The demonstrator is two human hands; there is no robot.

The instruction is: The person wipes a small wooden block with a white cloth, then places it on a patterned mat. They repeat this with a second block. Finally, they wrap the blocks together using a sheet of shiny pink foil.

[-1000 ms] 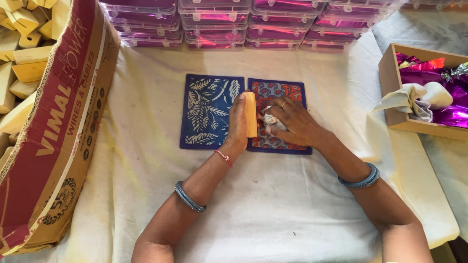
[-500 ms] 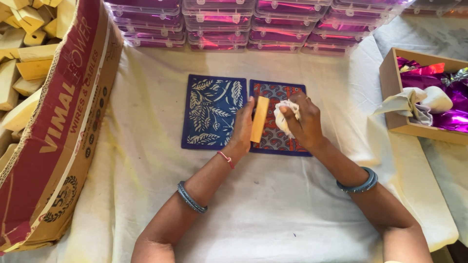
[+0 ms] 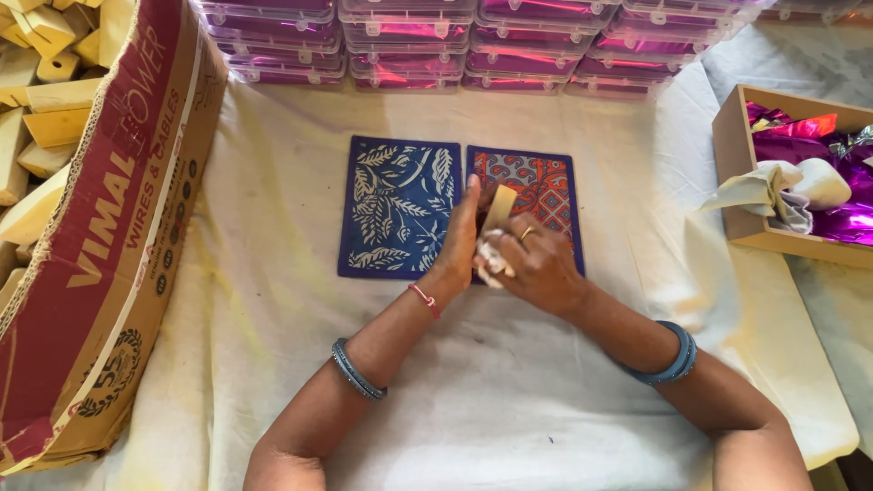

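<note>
The single head-worn camera looks steeply down from above the person's own forearms, fairly near, facing forward across the cloth-covered tabletop (image 3: 509, 391); stacked clear boxes (image 3: 409, 36) line the frame's top edge, a cardboard carton (image 3: 109, 255) fills the left.

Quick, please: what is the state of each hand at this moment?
Left hand: closed, holding the tan block.
Right hand: closed on a white cloth, pressed against the block.

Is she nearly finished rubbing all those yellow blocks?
Not nearly, it seems. In hand: the left hand holds one yellow block while the right hand presses a white cloth on it. Left: many blocks fill the cardboard box. No finished blocks can be told apart.
</note>
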